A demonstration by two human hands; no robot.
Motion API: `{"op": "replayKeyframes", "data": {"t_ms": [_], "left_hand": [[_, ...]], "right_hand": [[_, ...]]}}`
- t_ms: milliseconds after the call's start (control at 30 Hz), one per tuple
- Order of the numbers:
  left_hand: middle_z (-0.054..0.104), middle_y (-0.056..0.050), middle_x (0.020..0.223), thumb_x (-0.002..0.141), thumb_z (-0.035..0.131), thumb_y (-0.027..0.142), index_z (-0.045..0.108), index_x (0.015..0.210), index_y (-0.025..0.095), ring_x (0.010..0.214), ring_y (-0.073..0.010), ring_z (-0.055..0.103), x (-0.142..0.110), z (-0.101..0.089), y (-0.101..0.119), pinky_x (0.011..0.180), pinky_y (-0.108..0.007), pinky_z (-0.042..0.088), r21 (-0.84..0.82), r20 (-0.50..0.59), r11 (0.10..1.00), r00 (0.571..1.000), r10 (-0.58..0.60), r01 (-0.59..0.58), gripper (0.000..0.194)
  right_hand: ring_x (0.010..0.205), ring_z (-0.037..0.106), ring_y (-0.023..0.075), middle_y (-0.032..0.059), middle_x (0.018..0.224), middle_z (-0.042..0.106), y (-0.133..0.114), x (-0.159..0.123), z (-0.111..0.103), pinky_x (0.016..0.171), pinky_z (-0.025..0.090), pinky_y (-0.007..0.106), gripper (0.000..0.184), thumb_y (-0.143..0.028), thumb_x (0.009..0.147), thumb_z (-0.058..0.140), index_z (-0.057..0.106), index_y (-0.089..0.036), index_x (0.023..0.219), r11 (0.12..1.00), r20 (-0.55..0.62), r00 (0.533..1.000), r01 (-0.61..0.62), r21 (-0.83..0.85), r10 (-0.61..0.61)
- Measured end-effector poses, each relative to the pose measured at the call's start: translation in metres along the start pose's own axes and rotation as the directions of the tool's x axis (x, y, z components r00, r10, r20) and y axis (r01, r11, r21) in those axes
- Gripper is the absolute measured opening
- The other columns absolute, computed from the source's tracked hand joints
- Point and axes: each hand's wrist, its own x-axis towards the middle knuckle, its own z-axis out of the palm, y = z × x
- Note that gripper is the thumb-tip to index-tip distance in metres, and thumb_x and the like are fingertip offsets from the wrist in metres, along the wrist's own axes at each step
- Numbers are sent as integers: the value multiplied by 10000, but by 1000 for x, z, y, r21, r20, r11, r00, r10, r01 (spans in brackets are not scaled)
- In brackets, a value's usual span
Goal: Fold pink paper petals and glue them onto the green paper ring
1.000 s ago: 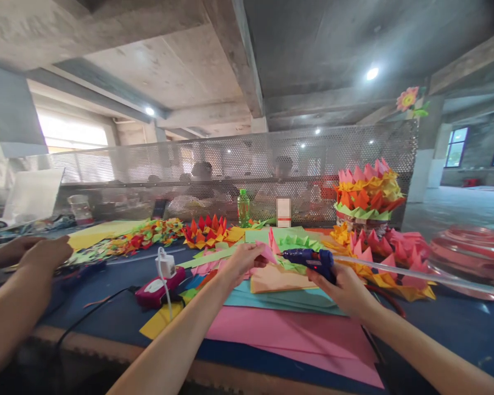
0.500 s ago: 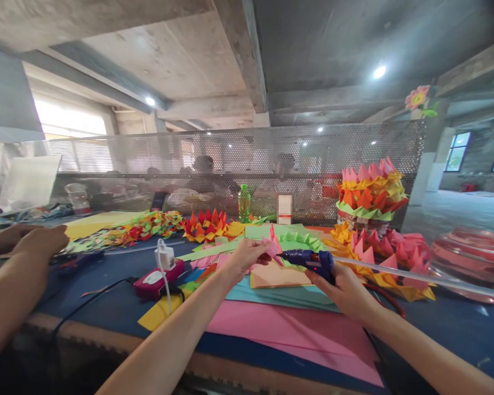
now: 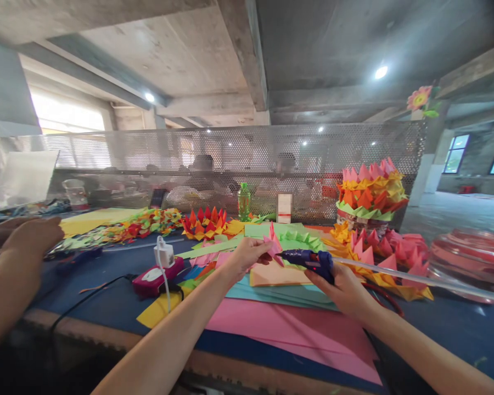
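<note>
My left hand [image 3: 250,257] pinches a folded pink paper piece [image 3: 274,241] with a pointed tip standing up. My right hand [image 3: 349,285] is wrapped around a dark blue hot glue gun [image 3: 307,260], with a small red light lit on its body. The gun's nozzle points left and is at the pink piece; I cannot tell whether it touches. A long clear glue stick [image 3: 411,274] juts from the gun's rear. Under my hands lie sheets of peach paper [image 3: 280,276], blue paper [image 3: 288,296] and pink paper [image 3: 296,334].
A tiered paper lotus [image 3: 370,192] stands at the back right, near a clear reddish jar [image 3: 473,263]. A magenta power strip [image 3: 156,277] with a white plug [image 3: 163,255] sits left of my forearm. A co-worker's hands [image 3: 28,241] are at the far left. A green bottle [image 3: 244,203] stands behind.
My hands, the glue gun and the pink piece have hardly moved. The co-worker's hands at the left have shifted slightly left and up.
</note>
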Motion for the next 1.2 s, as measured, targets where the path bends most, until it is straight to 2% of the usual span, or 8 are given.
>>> {"op": "replayKeyframes", "data": {"t_ms": [167, 500, 767, 900, 1067, 1200], "left_hand": [[648, -94, 1173, 987, 617, 342, 611, 1214, 142, 974, -219, 668, -1, 1, 1, 832, -408, 582, -2, 20, 1000, 1000, 4, -4, 302], [651, -92, 1165, 988, 615, 345, 615, 1206, 143, 966, -216, 669, -2, 1, 1, 829, -405, 582, -12, 46, 1000, 999, 20, -20, 298], [652, -90, 1159, 986, 620, 334, 616, 1203, 142, 958, -213, 669, 1, -2, 2, 819, -398, 585, -7, -3, 1000, 1000, 13, -13, 290], [646, -93, 1177, 985, 620, 333, 613, 1211, 144, 979, -220, 666, 1, -3, 3, 835, -409, 582, -14, -14, 1000, 1000, 12, -13, 294], [645, -94, 1179, 985, 622, 331, 611, 1215, 143, 980, -220, 666, 2, -3, 2, 835, -409, 582, -31, -18, 999, 1000, 15, -16, 297], [647, -93, 1174, 986, 620, 335, 612, 1214, 143, 973, -219, 667, 1, -4, 3, 829, -406, 583, -40, -26, 999, 1000, 15, -16, 298]], "right_hand": [[696, 580, 227, 35, 719, 651, -1, 0, 0, 609, 466, 306, 479, -562, 947, 488, 733, -158, 874, 1000, 8, 1000, -11, -13, 11], [673, 575, 222, 21, 708, 651, 2, 0, 1, 597, 460, 303, 449, -549, 945, 505, 733, -163, 907, 1000, 6, 1000, -14, -11, 14], [778, 624, 247, 36, 832, 711, -3, 0, -1, 699, 508, 323, 422, -523, 952, 513, 737, -166, 965, 1000, 15, 1000, 1, 15, -1], [809, 629, 268, 51, 827, 706, -3, 0, -1, 694, 514, 336, 451, -544, 951, 499, 737, -162, 909, 1000, 11, 1000, -11, 4, 11], [717, 609, 240, 33, 749, 683, -1, 0, -1, 627, 491, 317, 465, -556, 947, 497, 736, -159, 911, 1000, 4, 1000, -13, -17, 14], [736, 618, 248, 34, 739, 682, 0, 0, 0, 632, 496, 312, 465, -562, 944, 501, 731, -161, 894, 1000, 1, 1000, -11, -21, 11]]}}
